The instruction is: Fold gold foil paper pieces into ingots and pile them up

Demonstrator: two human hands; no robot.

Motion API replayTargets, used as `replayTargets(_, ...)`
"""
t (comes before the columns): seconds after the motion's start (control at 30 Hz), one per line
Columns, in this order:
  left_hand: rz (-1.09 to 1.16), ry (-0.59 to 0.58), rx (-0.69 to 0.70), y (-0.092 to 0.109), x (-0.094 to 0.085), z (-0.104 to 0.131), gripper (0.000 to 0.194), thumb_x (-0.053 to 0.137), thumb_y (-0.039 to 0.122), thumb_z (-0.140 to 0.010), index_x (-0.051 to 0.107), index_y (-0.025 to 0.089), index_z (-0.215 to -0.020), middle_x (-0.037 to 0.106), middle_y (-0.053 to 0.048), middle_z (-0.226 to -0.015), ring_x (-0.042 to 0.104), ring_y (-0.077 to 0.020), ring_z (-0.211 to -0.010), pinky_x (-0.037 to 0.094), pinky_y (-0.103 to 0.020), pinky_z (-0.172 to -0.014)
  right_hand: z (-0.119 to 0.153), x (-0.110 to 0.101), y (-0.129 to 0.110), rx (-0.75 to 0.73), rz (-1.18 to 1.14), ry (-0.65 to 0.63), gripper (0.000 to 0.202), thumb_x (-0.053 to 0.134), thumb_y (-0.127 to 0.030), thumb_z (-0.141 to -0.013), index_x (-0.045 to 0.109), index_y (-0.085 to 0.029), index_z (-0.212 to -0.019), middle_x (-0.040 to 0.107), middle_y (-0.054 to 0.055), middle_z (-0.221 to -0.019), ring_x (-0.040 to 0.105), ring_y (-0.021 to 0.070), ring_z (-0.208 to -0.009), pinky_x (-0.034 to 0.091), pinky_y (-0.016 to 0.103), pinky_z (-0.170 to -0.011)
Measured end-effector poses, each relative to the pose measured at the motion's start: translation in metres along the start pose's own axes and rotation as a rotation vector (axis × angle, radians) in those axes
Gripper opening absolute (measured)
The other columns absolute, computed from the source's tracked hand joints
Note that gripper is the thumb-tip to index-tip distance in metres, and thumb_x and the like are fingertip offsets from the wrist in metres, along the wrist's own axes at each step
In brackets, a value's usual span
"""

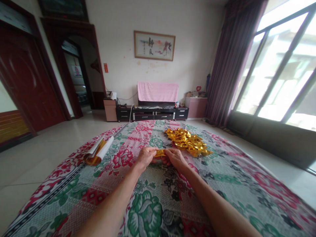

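A small folded piece of gold foil paper (160, 153) is stretched between my two hands, above the middle of the flowered cloth (145, 210). My left hand (146, 156) pinches its left end, and my right hand (175, 157) grips the right end with thumb and fingers. Parts of the curled fingers under the paper are hidden. Just beyond my right hand lies a heap of folded gold paper pieces (187, 141). Off to the left of my left hand rests a loosely rolled sheet (100, 151), white outside and gold inside.
The cloth covers a round-edged table. Past its far edge stands a low black cabinet (155, 113) with a pink towel (158, 91) draped over something on it. A window (278, 65) and a purple curtain (225, 62) are on the right, a dark red door (27, 72) on the left.
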State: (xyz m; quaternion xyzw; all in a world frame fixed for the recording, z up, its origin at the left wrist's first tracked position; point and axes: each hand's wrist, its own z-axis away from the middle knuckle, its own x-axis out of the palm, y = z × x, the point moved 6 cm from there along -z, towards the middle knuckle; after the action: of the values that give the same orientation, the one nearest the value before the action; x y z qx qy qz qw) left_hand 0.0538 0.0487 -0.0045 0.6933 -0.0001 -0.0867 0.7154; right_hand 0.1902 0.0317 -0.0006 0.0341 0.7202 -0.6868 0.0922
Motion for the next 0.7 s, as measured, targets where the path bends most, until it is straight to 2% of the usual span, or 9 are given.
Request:
replayTargets(0.17, -0.065, 0.061, 0.025, -0.003, -0.003, -0.002, 0.033, 0.048, 0.015, -0.075, 0.063, 0.014, -0.105, 0.069, -0.006, -0.089, 0.064, -0.0137, -0.068, 0.047, -0.018, -0.047, 0.0, 0.002, 0.001, -0.021, 0.008, -0.064, 0.028, 0.043, -0.032, -0.082, 0.063, -0.014, -0.073, 0.061, -0.001, -0.053, 0.054, 0.0083, -0.044, 0.04, 0.015, -0.04)
replayTargets(0.33, -0.122, 0.004, 0.046, 0.003, -0.003, 0.002, 0.035, 0.049, 0.016, -0.074, 0.061, 0.015, -0.107, 0.069, -0.006, -0.089, 0.064, -0.012, -0.063, 0.045, -0.017, -0.045, 0.0, 0.0, 0.0, -0.016, 0.011, -0.056, 0.03, 0.043, -0.036, -0.081, 0.064, -0.015, -0.075, 0.063, 0.0, -0.056, 0.055, 0.0091, -0.046, 0.041, 0.016, -0.041)
replayTargets(0.43, -0.112, -0.016, 0.056, 0.01, -0.006, 0.005, 0.042, 0.05, 0.016, -0.073, 0.056, 0.015, -0.115, 0.067, -0.007, -0.097, 0.062, -0.0093, -0.056, 0.043, -0.016, -0.044, 0.001, 0.0, -0.004, 0.0, 0.014, -0.085, 0.027, 0.046, -0.034, -0.079, 0.065, -0.015, -0.078, 0.064, 0.001, -0.058, 0.055, 0.0089, -0.047, 0.042, 0.016, -0.041)
replayTargets(0.53, -0.062, 0.013, 0.13, 0.017, -0.01, 0.004, 0.046, 0.051, 0.016, -0.072, 0.052, 0.015, -0.118, 0.064, -0.008, -0.106, 0.061, -0.0072, -0.053, 0.042, -0.015, -0.045, 0.002, 0.002, -0.007, -0.013, 0.068, -0.103, 0.019, 0.052, -0.029, -0.075, 0.065, -0.015, -0.078, 0.065, 0.001, -0.063, 0.056, 0.0081, -0.048, 0.041, 0.014, -0.04)
replayTargets(0.7, 0.101, 0.123, 0.266, 0.024, -0.015, 0.004, 0.059, 0.058, 0.029, -0.073, 0.038, 0.02, -0.129, 0.053, -0.011, -0.121, 0.063, -0.0085, -0.062, 0.045, -0.017, -0.05, -0.001, 0.001, -0.003, 0.044, 0.115, 0.029, 0.018, 0.05, -0.03, -0.076, 0.058, -0.015, -0.075, 0.066, 0.002, -0.062, 0.056, 0.0081, -0.045, 0.038, 0.013, -0.036)
